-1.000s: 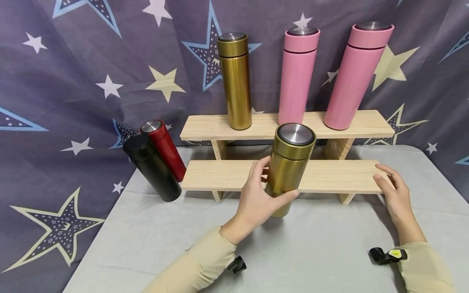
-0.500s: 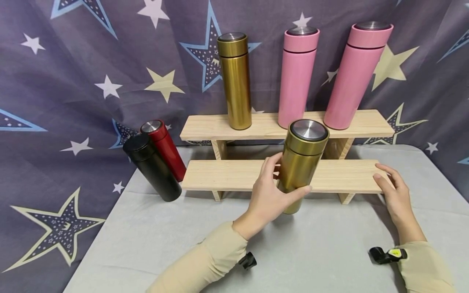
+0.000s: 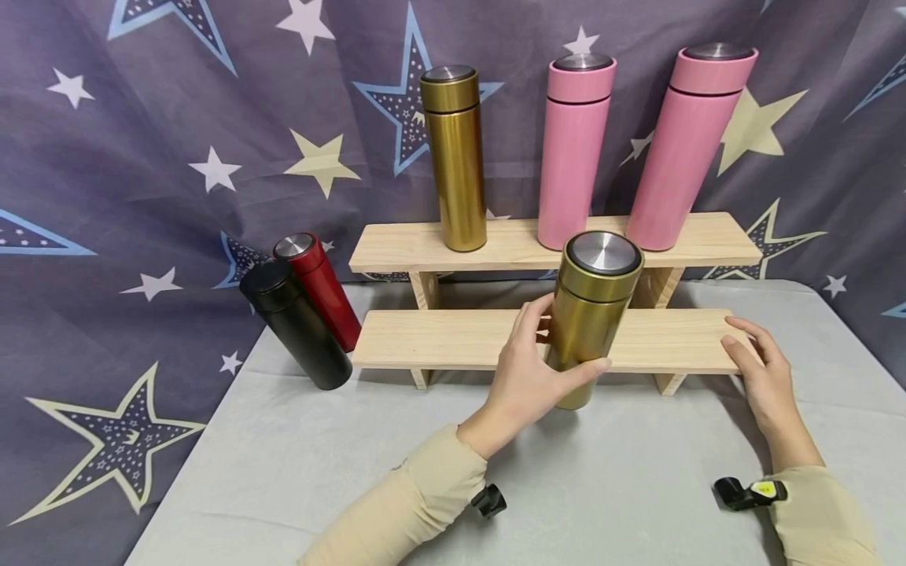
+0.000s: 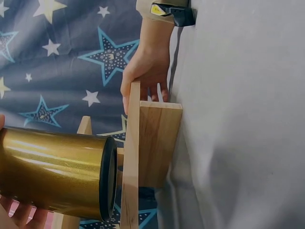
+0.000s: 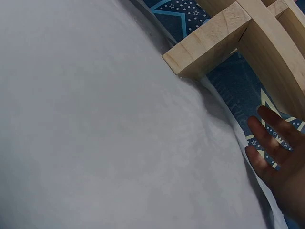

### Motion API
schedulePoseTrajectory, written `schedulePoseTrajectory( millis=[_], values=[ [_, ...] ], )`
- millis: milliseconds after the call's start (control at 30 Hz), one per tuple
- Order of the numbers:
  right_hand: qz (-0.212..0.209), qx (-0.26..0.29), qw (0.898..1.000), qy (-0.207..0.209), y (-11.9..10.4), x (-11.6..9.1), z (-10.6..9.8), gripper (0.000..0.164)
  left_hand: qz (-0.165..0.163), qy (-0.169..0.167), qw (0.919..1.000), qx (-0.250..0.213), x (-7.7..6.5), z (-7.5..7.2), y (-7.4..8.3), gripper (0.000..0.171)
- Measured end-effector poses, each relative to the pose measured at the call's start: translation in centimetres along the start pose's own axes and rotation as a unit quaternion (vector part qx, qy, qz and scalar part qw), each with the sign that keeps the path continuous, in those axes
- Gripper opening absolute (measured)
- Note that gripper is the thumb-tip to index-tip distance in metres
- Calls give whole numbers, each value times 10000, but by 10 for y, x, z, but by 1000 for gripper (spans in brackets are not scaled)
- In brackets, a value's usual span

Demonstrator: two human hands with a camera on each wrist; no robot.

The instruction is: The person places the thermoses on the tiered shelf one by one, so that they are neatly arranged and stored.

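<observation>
My left hand grips a gold thermos bottle, thumb across its near side and fingers behind. The bottle is upright with a steel-topped lid, in front of the lower wooden shelf in the head view. In the left wrist view, the dark base of the gold thermos bottle stands a small gap off the shelf board. My right hand rests at the right end of the lower shelf, thumb and forefinger at its edge. In the right wrist view, several fingers stretch loosely below the board.
On the upper shelf stand another gold thermos and two pink thermoses. A black thermos and a red thermos stand on the grey-covered table, left of the shelf. A star-patterned curtain hangs behind.
My left hand has carried the gold thermos bottle to the right along the lower shelf and slightly upward, slowing lately. The right hand has stayed at the shelf end.
</observation>
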State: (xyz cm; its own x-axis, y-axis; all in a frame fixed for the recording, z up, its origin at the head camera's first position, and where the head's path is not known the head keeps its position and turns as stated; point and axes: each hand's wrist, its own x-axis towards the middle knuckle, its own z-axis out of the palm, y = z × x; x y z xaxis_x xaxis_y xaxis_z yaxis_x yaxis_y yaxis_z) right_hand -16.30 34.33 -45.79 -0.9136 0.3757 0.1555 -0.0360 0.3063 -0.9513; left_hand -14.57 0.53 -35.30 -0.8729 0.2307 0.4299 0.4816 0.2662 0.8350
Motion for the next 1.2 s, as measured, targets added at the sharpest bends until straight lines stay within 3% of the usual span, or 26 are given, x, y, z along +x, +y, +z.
schedulePoseTrajectory(
  millis=[500, 1000, 1200],
  values=[
    [-26, -26, 10000, -15, 1, -2, -3, 41, 223, -93, 9989, -407, 10, 21, 5, 81],
    [-57, 80, 9999, -21, 1, -3, -3, 40, 1088, -207, 9938, 130, 30, 43, 7, 81],
    [-104, 96, 9999, -40, 1, -1, -1, 40, 1121, -315, 9924, 401, 38, 49, 9, 82]
  ],
)
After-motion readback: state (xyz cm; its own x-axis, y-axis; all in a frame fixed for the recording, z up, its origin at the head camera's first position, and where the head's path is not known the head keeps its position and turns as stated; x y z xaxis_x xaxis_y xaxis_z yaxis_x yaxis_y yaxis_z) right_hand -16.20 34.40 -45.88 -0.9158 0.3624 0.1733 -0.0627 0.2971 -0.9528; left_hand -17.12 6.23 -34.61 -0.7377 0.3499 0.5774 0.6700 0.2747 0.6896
